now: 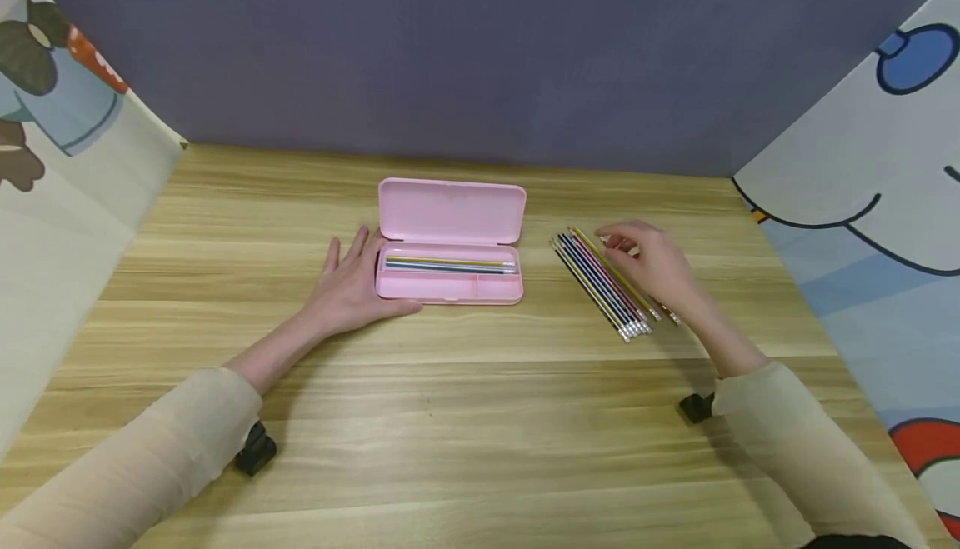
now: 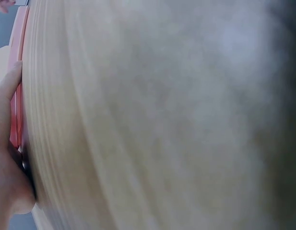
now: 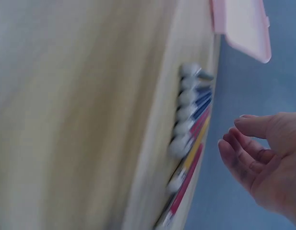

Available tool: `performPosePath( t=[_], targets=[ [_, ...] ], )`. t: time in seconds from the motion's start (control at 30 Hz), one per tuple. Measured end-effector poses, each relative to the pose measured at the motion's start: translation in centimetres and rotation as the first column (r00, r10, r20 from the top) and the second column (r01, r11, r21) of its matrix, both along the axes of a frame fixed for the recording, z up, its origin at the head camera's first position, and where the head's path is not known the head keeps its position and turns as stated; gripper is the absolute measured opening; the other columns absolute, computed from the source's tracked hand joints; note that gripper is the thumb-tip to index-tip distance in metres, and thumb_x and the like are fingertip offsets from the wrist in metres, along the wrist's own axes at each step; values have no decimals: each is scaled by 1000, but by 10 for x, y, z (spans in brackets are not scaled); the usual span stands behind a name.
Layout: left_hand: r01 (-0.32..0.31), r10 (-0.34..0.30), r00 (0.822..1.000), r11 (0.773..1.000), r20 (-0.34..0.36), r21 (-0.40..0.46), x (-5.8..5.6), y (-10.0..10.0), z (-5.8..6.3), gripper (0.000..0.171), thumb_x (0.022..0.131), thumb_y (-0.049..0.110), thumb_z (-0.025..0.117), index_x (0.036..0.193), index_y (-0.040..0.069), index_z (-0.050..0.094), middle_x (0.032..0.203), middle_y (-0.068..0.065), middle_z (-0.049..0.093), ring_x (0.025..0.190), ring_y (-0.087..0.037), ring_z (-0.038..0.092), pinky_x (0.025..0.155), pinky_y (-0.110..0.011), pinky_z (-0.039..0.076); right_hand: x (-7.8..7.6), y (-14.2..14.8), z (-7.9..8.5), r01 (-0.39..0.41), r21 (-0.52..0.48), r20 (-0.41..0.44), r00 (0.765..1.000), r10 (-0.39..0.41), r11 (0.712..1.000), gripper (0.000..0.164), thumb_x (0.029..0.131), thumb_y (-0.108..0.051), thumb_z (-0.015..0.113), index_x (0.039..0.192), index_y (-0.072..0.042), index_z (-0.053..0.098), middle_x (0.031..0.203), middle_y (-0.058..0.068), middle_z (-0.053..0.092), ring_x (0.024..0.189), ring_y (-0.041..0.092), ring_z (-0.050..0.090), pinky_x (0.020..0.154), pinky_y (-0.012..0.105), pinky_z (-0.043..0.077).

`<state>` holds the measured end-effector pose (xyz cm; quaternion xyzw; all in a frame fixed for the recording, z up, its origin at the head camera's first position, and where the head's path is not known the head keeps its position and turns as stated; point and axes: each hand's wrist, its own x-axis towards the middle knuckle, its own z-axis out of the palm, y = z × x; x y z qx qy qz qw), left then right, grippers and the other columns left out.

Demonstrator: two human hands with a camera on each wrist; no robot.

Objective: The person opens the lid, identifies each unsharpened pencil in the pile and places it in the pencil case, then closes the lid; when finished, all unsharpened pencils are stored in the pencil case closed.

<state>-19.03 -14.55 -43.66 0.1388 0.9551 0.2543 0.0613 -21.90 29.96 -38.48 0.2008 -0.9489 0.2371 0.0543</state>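
Note:
A pink pencil case [image 1: 448, 287] lies on the table with its lid [image 1: 452, 212] raised. In its long rear compartment are a few pencils [image 1: 450, 263], a yellow one among them; the front compartments hold nothing visible. My left hand [image 1: 352, 286] rests against the case's left end, fingers spread and thumb [image 2: 11, 81] along the front side. To the right, several pencils [image 1: 600, 286] with white eraser ends lie side by side, dark blue, pink and yellow. Over their right side hovers my right hand [image 1: 648, 262], fingers loosely bent, thumb apart from them in the right wrist view, nothing visible between.
Wood-grain table [image 1: 450, 416] runs under everything. A dark grey-blue wall [image 1: 465, 49] stands behind, with cartoon-printed panels at the left [image 1: 82, 141] and right [image 1: 847, 191]. Two pencils at the pile's right edge lie slightly apart from the others.

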Motion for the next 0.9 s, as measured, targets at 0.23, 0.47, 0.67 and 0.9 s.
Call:
performPosePath(
  t=[0.23, 0.47, 0.67, 0.9],
  targets=[
    [2, -2, 1000, 1000, -1, 2, 0, -1, 0, 117, 74, 68, 80, 159, 12, 23, 173, -16, 18, 163, -38, 5, 129, -63, -8, 8, 20, -5, 6, 113, 16, 1000, -8, 994, 37, 92, -1, 72, 129, -4, 70, 100, 19, 74, 83, 33, 74, 68, 49, 59],
    [3, -3, 1000, 1000, -6, -1, -1, -1, 0, 116, 74, 68, 80, 159, 13, 22, 173, -17, 18, 163, -37, 5, 130, -62, -7, 9, 24, -9, 6, 211, 99, 995, -28, 977, 41, 92, -2, 72, 133, -5, 68, 99, 15, 74, 88, 30, 74, 73, 51, 59],
    [5, -5, 1000, 1000, -9, -4, -2, -1, 1, 115, 74, 69, 80, 158, 13, 24, 172, -20, 19, 163, -37, 5, 130, -62, -7, 6, 22, -9, 9, 252, 97, 995, -35, 968, 37, 92, -2, 69, 129, -3, 70, 105, 19, 75, 89, 31, 74, 73, 50, 59],
    [6, -6, 1000, 1000, -10, -7, 0, 0, 0, 114, 75, 68, 79, 158, 12, 25, 173, -17, 19, 163, -37, 5, 129, -63, -7, 5, 17, -5, -15, 320, 127, 991, -28, 947, 41, 91, -3, 66, 133, -1, 67, 103, 17, 75, 81, 25, 70, 64, 38, 54]
  ],
)
